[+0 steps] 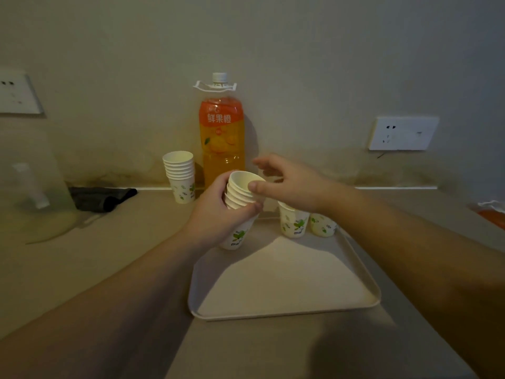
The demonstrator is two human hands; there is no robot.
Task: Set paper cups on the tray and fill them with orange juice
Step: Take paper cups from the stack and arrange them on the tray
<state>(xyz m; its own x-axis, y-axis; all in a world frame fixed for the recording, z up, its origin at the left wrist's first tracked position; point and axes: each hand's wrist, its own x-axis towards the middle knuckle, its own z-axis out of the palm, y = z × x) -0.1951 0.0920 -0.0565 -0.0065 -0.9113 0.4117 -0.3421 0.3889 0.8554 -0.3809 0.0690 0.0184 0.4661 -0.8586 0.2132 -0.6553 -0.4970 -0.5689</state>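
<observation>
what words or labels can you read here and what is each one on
"鲜果橙": on the orange label of the juice bottle
Small logo above those characters, and the red print under the cap: too blurred to read
Short print beside the green leaf design on the paper cups: too small to read
Nothing else carries readable text

**Hands Holding a Stack of Cups Over the Tray**

The left hand [216,214] is holding a stack of paper cups [240,195] over the far left corner of the tray [273,283]. The right hand [289,184] is touching the top cup's rim with its thumb, and its fingers are spreading out loosely behind. Two cups [293,221] [323,225] are standing side by side at the far edge of the tray. Another stack [180,173] is sitting on the counter [109,255], just beside the orange juice bottle [222,135], which is standing by the wall.
</observation>
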